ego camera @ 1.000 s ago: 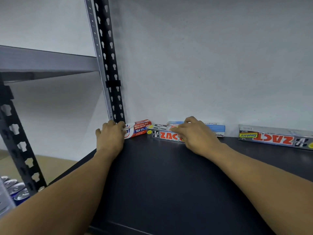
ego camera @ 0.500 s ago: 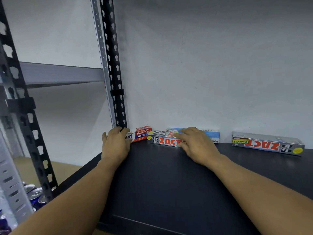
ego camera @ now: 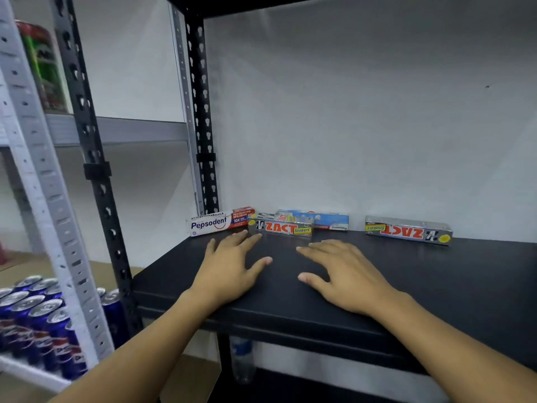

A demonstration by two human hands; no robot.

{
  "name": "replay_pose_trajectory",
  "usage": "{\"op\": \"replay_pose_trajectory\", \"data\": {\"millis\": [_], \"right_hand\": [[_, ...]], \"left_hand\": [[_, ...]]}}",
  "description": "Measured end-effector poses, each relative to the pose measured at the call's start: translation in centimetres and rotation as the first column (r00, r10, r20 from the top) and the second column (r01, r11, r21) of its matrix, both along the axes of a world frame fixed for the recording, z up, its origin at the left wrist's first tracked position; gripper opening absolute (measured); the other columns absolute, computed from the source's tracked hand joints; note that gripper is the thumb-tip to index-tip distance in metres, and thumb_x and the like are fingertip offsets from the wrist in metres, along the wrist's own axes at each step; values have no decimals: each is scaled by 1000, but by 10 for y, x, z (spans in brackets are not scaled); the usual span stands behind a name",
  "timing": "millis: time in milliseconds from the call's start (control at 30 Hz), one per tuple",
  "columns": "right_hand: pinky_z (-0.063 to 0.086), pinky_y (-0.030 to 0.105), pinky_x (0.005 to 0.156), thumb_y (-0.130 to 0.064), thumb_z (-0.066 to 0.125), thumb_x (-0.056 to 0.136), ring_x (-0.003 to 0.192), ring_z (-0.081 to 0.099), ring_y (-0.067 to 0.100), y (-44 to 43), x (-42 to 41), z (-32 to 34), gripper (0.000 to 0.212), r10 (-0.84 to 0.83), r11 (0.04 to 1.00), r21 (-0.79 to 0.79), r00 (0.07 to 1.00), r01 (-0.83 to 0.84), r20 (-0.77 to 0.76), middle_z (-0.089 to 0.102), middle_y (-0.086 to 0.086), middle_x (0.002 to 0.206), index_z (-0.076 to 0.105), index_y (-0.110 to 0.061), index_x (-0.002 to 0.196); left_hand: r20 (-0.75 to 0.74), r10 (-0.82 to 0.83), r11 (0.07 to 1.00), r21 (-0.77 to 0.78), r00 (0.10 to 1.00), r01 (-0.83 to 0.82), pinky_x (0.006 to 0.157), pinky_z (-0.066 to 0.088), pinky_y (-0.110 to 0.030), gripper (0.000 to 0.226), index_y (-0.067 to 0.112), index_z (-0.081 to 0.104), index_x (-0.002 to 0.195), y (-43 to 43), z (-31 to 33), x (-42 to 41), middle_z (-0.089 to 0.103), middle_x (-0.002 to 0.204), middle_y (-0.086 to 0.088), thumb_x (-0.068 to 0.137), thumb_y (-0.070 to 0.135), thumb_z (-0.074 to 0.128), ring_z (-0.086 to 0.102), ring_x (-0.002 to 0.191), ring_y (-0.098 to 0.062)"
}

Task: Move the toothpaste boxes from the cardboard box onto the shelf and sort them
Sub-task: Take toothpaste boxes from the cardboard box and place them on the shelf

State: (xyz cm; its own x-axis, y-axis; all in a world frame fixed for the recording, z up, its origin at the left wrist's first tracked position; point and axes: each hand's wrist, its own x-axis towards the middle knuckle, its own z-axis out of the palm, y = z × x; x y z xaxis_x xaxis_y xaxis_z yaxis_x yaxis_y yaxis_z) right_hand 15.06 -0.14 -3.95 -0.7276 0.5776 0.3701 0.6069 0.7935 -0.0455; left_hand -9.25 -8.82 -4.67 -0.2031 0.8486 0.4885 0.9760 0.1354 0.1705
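Observation:
Several toothpaste boxes lie along the back of the black shelf (ego camera: 436, 280). A white and red Pepsodent box (ego camera: 215, 223) sits in the left corner. Next to it stands a silver Zact box (ego camera: 280, 227), with a blue box (ego camera: 325, 220) behind it. Another silver Zact box (ego camera: 408, 230) lies apart to the right. My left hand (ego camera: 232, 269) hovers flat over the shelf, fingertips just short of the first Zact box. My right hand (ego camera: 340, 274) is flat and spread beside it. Both hands hold nothing. The cardboard box is out of view.
A black perforated post (ego camera: 203, 112) rises at the shelf's back left corner, another (ego camera: 96, 184) at the front left. A neighbouring grey rack (ego camera: 35, 170) holds several blue cans (ego camera: 37, 324) and a green packet (ego camera: 43, 65). A plastic bottle (ego camera: 242, 359) stands on the level below.
Both hands have let go of the boxes and drawn back toward me. The view has pulled back and lowered, showing the shelf's front edge.

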Motion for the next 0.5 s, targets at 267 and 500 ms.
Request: {"op": "replay_pose_trajectory", "data": {"millis": [267,500], "right_hand": [[11,39,123,-80,15,89,150,17,9,-87,51,-27,73,-55,998,-26,998,54,-11,27,-16,160,24,-45,153],[10,56,122,-60,37,98,154,-7,24,-138,88,-110,68,-35,983,177,999,36,-6,-4,1,167,20,-31,157]], "left_hand": [[-3,-45,999,-27,999,45,122,2,-54,72,46,30,150,-75,-36,67,29,161,11,88,77,14,17,150,-11],[-89,-148,981,113,985,158,120,1,-59,77,33,8,159,-122,-105,94,-11,167,2,96,61,43,-15,152,-23]]}}
